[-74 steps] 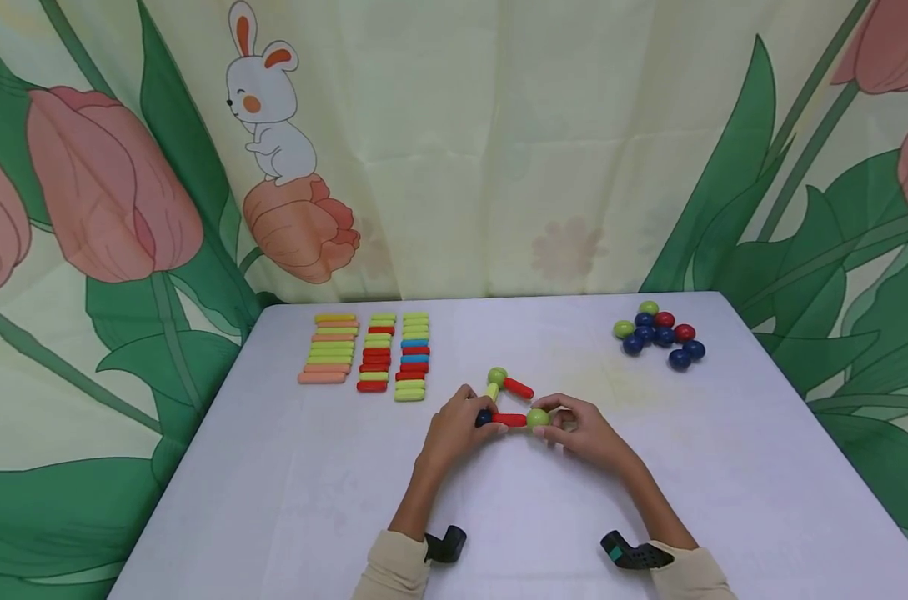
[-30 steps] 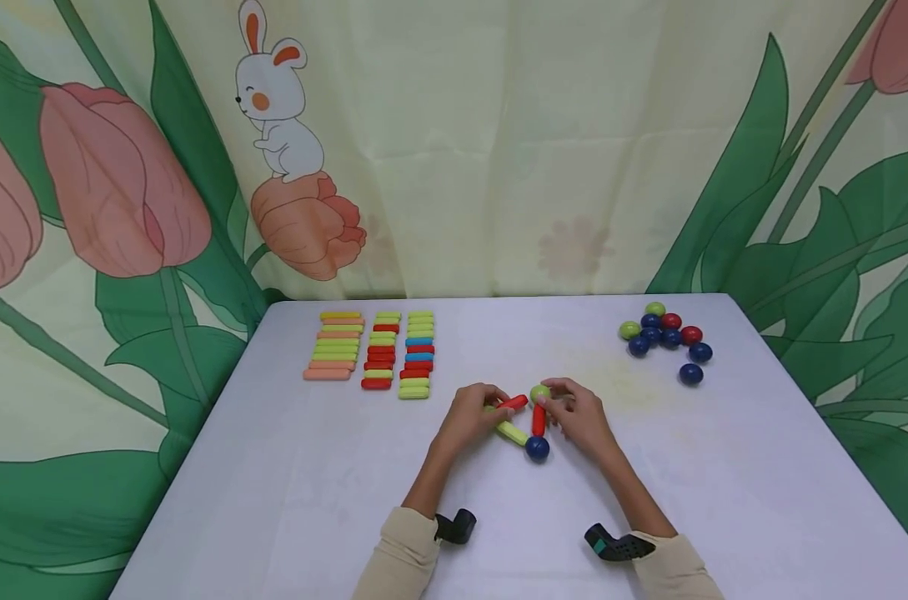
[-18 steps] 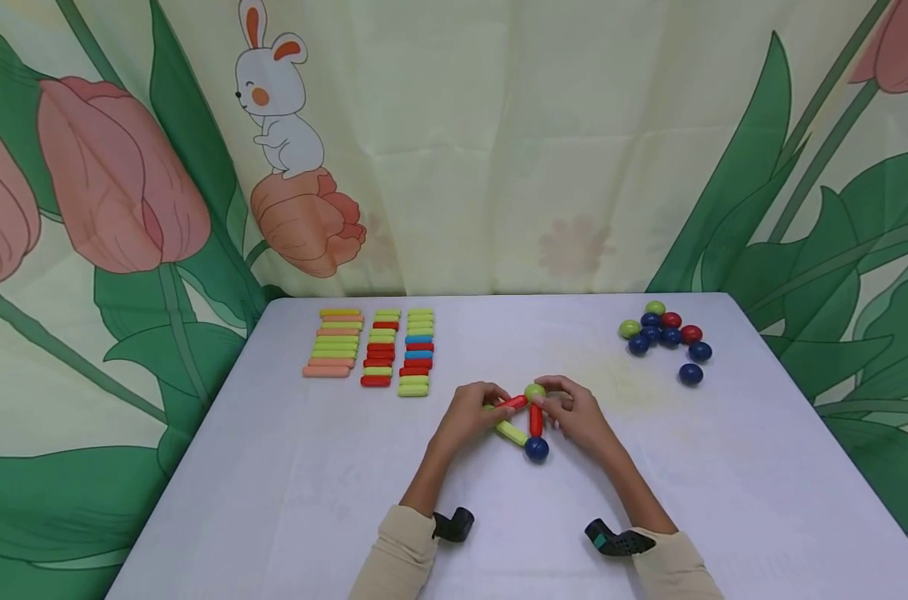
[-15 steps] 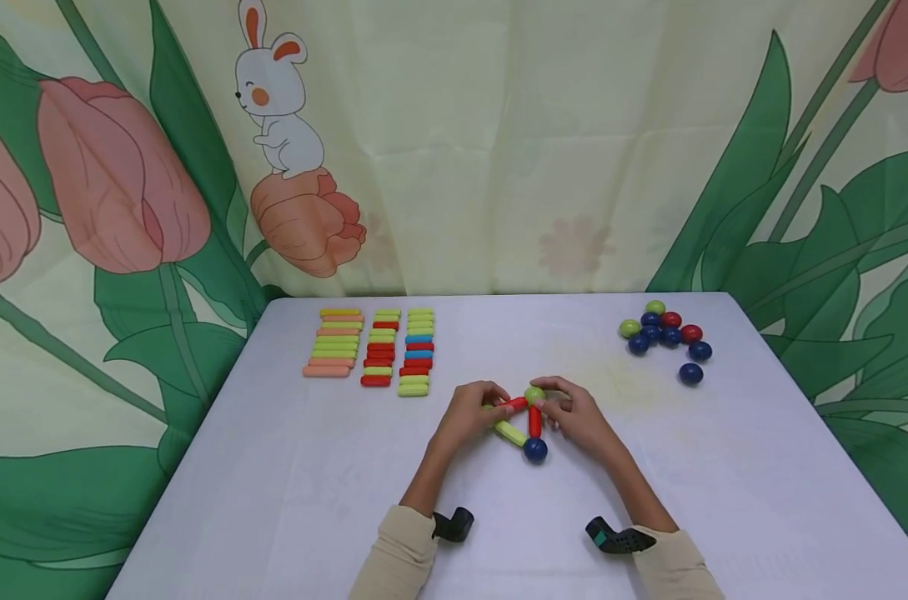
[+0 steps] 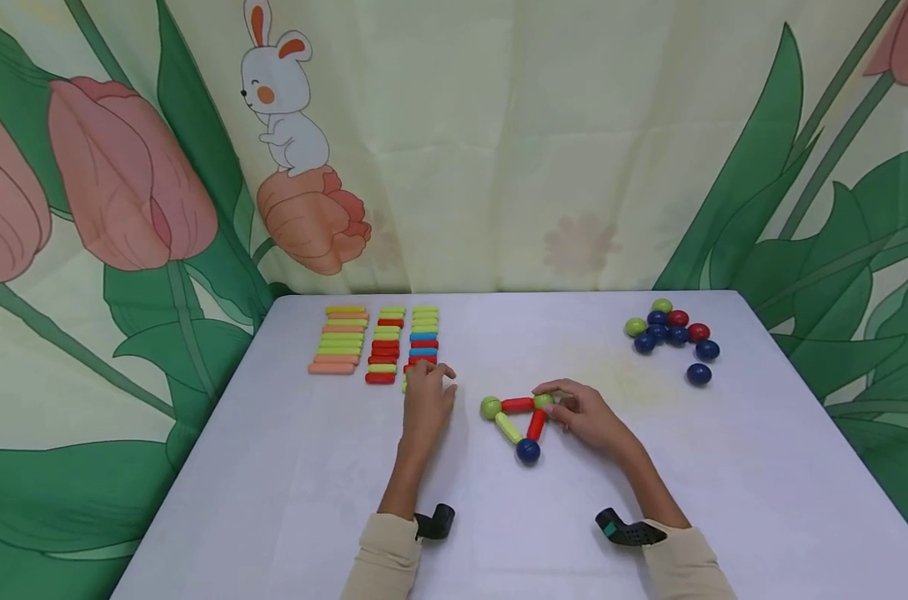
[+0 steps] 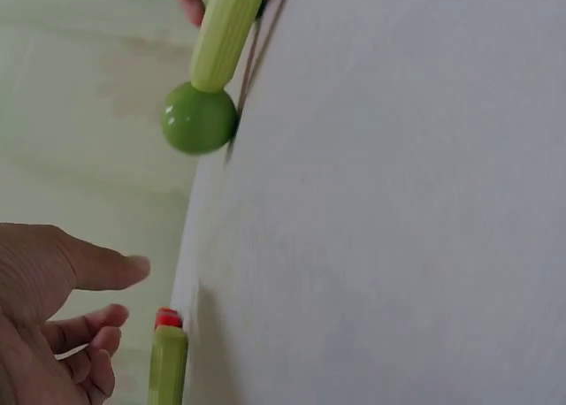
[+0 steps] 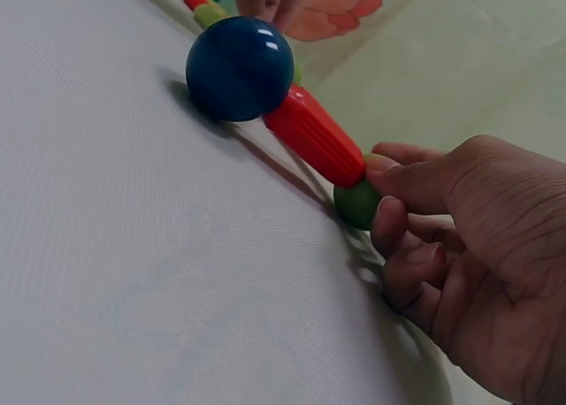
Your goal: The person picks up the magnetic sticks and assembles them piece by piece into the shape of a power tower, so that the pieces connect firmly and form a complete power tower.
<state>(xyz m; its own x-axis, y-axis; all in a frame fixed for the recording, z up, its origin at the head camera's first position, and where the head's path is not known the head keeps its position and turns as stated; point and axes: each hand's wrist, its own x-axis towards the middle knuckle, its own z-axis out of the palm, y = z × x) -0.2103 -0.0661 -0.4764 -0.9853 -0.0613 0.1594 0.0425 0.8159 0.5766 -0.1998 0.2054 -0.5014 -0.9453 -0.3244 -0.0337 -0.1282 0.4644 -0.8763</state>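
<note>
Triangle [image 5: 517, 405]: three rods and three balls are lying joined on the pale surface [image 5: 296, 500], in front of you.
Corners: a glossy navy ball [image 5: 528, 451] is forming the near corner; a glossy green ball [image 5: 491, 407] is forming the far left one, and a second green ball [image 5: 547, 401] the far right one.
Sides: two ridged red rods [image 5: 535, 427] are meeting at the second green ball, while a ridged yellow-green rod [image 5: 509, 428] is linking the other two.
Right hand [image 5: 592, 417]: you are pinching the second green ball between thumb and fingers.
Left hand [image 5: 427, 400]: you are reaching over the near end of the right-hand rod column [image 5: 425, 329], thumb standing apart from loosely curved fingers; whether they are touching a rod, you cannot tell.
Rod columns: orange, yellow-green and red rods are filling the left column [image 5: 338, 342] and middle column [image 5: 386, 344].
Loose balls [image 5: 658, 333]: navy, red and green ones are clustering at the far right.
</note>
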